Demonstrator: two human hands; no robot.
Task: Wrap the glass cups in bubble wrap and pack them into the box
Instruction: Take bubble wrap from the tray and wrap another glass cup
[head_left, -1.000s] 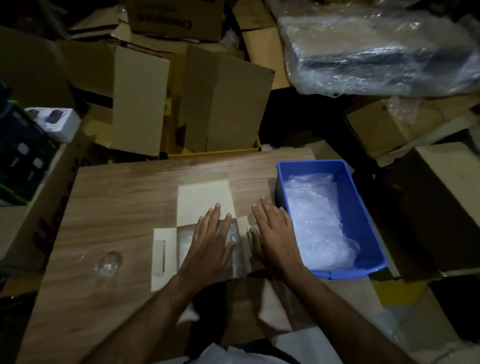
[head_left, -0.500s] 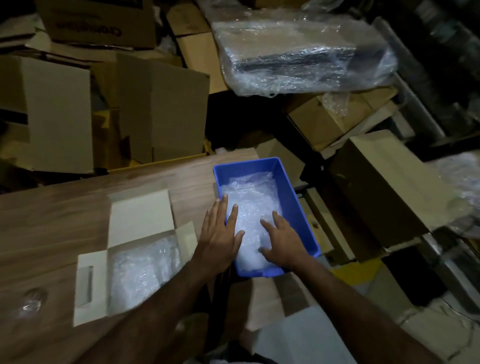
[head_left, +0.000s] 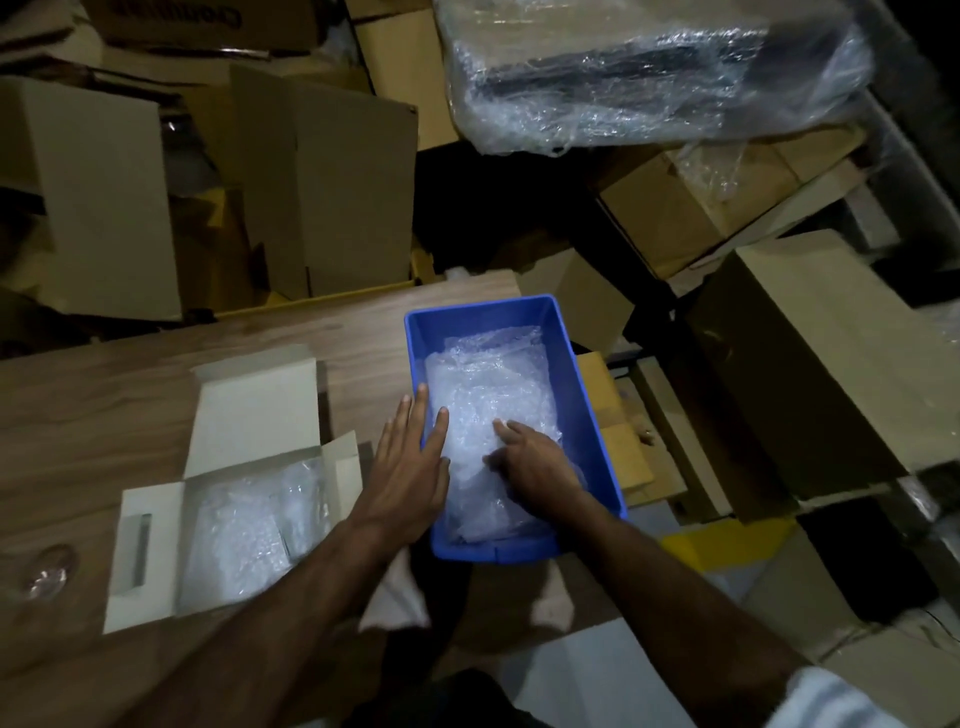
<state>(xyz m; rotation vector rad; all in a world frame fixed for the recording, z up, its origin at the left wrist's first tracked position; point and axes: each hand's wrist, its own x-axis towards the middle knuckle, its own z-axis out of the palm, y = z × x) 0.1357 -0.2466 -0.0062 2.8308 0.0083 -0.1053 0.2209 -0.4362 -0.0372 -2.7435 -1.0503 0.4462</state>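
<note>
Two hands reach into the middle of the frame from the lower edge. The left hand (head_left: 410, 467) lies with straight, spread fingers over the left rim of a blue plastic bin (head_left: 597, 415), its fingertips touching the bubble wrap (head_left: 488, 395) heaped inside. The right hand (head_left: 530, 460) is inside the bin, fingers bent down into the same crumpled sheet; whether it actually pinches the wrap or only presses on it cannot be told. The bin stands at the right end of a wood-grain counter (head_left: 104, 405), its near end reaching the counter's front edge. To the left of the bin, well clear of the left hand, an open white cardboard box (head_left: 156, 551) sits on the counter with its lid flap (head_left: 254, 410) folded back toward the top of the frame; a wrapped bundle (head_left: 234, 545) in bubble wrap lies inside it, filling most of the box, and what it holds is hidden by the wrap. At the far left edge of the frame, a clear glass cup (head_left: 47, 571) lies on the counter beside the box, bare and dim in the low light. Behind the counter, brown cartons (head_left: 322, 176) are stacked across the upper left, and a large bundle in clear plastic film (head_left: 649, 67) fills the upper right.
</note>
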